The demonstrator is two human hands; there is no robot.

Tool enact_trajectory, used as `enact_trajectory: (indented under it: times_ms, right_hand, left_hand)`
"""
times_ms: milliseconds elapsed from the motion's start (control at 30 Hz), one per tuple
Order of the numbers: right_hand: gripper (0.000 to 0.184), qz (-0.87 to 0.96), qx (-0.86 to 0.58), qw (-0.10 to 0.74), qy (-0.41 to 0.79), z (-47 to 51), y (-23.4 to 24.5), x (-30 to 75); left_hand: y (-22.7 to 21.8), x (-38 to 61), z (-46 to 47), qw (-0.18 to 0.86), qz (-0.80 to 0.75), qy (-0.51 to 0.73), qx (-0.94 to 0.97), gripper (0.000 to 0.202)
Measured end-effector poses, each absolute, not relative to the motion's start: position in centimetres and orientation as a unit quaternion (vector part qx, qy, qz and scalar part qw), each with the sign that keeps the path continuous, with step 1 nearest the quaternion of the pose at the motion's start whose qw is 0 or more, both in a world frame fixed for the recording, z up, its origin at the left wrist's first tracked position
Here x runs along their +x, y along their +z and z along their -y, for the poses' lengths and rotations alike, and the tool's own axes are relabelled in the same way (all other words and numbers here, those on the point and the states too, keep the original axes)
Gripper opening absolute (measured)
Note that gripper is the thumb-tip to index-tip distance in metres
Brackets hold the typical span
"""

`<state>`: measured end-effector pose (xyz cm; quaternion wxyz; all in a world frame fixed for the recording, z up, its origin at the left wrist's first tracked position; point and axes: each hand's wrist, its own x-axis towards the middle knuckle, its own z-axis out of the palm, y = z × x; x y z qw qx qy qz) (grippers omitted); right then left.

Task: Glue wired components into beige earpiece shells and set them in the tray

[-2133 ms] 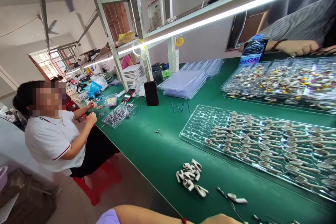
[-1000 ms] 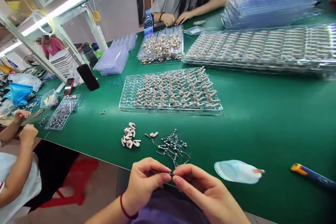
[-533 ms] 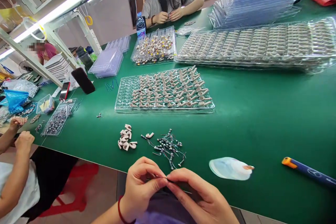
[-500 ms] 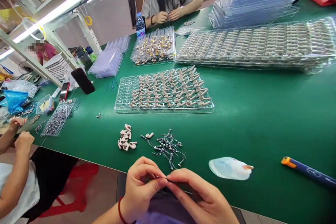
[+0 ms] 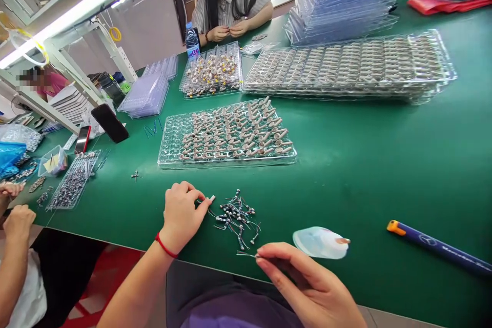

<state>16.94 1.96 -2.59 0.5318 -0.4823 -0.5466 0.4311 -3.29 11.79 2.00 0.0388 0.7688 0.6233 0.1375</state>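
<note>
My left hand (image 5: pixel 183 215) reaches over the table, left of the pile of wired parts. Its thumb and index finger close around a small beige earbud shell (image 5: pixel 211 199), mostly hidden by the fingers. The cluster of loose shells seen earlier is covered by this hand. My right hand (image 5: pixel 303 282), near the table edge, pinches a small wired part (image 5: pixel 246 254); its thin wires point left and the rest is hidden in the fingertips. Between the hands lies a tangled pile of small wired components (image 5: pixel 238 215).
A clear tray (image 5: pixel 169 136) with rows of beige shells stands ahead, longer filled trays (image 5: pixel 346 89) behind it. A translucent pouch-like piece (image 5: pixel 321 242) and a blue pen-like tool (image 5: pixel 438 248) lie right. One co-worker sits opposite, another's hands (image 5: pixel 19 220) are at left.
My hands have parted. The left has gone forward and left to the shells; the right stays near the edge with the wired part. The view has shifted slightly to the right.
</note>
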Motion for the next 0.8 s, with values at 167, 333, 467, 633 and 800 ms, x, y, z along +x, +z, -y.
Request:
enact_trajectory:
  times_ms: [167, 333, 467, 633, 800]
  right_hand:
    - [0.008, 0.564, -0.48, 0.547, 0.389, -2.1, -2.3, 17.1]
    - [0.005, 0.585, -0.455, 0.555, 0.379, -1.9, -1.6, 17.4]
    - [0.014, 0.622, -0.41, 0.562, 0.358, -1.7, -1.0, 17.4]
    - [0.021, 0.648, -0.393, 0.558, 0.337, -1.7, -0.8, 17.5]
    - [0.021, 0.668, -0.394, 0.546, 0.317, -1.6, -0.6, 17.5]
  left_hand:
    - [2.6, -2.9, -10.7, 0.087, -0.583, 0.197, 0.784, 0.014]
    - [2.7, -2.5, -5.9, 0.317, -0.539, 0.346, 0.699, 0.006]
    - [2.3, -2.3, -2.9, 0.428, -0.545, 0.39, 0.606, 0.015]
    - [1.9, -2.3, -2.4, 0.471, -0.533, 0.429, 0.556, 0.016]
    - [2.0, -2.2, -2.6, 0.517, -0.534, 0.433, 0.51, 0.016]
